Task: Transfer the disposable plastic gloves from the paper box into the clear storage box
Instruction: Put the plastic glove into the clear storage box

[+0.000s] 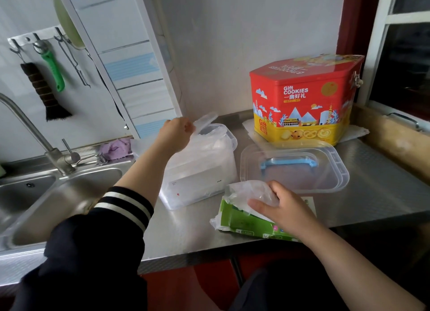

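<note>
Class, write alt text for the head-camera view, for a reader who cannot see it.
A person's left hand holds plastic gloves over a clear storage box on a steel counter, while the right hand grips more gloves at a green paper box. The box's lid and a cookie tin sit behind.

- Left arm: reaches forward and up from the lower left, dark sleeve with white-striped cuff pushed back near the elbow, forearm bare.
- Left hand (pixel 178 130): raised, over the rear left part of the worktop, fingers curled, pinching a thin clear glove (pixel 204 121) at the fingertips.
- Right arm: comes in from the lower right, forearm bare, low over the worktop's front edge.
- Right hand (pixel 280 206): palm down, fingers curled over a crumpled wad of gloves (pixel 250 191), thumb stretched out leftward beneath it.
</note>
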`<state>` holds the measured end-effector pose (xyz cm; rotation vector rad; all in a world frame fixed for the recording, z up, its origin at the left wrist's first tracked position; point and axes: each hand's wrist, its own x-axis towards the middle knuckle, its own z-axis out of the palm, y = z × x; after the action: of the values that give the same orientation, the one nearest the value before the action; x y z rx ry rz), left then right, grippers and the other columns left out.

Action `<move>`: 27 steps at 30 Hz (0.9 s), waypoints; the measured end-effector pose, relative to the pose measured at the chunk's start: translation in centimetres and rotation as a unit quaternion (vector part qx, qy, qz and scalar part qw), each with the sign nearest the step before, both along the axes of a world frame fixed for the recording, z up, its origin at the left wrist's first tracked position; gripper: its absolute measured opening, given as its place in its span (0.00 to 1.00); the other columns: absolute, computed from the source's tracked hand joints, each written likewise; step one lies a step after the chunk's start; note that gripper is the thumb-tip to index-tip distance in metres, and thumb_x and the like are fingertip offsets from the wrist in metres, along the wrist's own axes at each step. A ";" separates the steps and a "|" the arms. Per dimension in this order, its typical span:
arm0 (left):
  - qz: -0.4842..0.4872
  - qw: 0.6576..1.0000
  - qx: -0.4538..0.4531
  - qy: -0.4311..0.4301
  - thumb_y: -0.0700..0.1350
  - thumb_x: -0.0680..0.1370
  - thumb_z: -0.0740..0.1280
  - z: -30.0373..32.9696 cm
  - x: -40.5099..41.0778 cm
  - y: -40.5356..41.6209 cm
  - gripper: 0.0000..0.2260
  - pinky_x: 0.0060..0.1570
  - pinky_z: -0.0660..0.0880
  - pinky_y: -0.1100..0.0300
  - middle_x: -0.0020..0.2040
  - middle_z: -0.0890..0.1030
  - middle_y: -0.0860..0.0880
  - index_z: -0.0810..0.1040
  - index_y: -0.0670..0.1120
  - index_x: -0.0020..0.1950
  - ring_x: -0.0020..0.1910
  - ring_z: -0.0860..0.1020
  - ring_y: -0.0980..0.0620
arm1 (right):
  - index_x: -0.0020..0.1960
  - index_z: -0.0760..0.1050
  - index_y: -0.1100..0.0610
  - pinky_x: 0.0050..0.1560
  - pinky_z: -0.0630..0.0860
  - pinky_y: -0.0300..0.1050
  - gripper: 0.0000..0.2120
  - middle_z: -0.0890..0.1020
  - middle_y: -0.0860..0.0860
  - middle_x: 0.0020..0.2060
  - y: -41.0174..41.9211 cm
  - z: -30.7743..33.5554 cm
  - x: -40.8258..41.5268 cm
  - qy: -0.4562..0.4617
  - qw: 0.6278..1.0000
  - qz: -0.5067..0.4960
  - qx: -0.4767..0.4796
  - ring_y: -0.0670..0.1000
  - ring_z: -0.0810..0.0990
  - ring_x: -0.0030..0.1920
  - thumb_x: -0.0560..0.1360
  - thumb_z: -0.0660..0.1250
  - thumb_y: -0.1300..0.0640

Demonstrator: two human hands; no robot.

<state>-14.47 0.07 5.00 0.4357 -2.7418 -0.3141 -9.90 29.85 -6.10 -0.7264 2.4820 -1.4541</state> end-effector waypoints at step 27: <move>-0.089 0.993 0.053 -0.047 0.43 0.81 0.59 -0.7 -0.1 0.2 0.11 0.43 0.79 0.53 0.55 0.80 0.43 0.70 0.46 0.63 0.45 0.80 0.46 | 0.69 0.67 0.60 0.39 0.75 0.41 0.32 0.74 0.50 0.41 -18.1 12.4 -9.0 0.125 0.870 0.186 0.440 0.49 0.76 0.38 0.72 0.73 0.45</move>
<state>-14.55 0.29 4.30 0.2373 -2.8724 -0.4992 -18.95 11.75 6.31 -1.1083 2.5717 -0.0321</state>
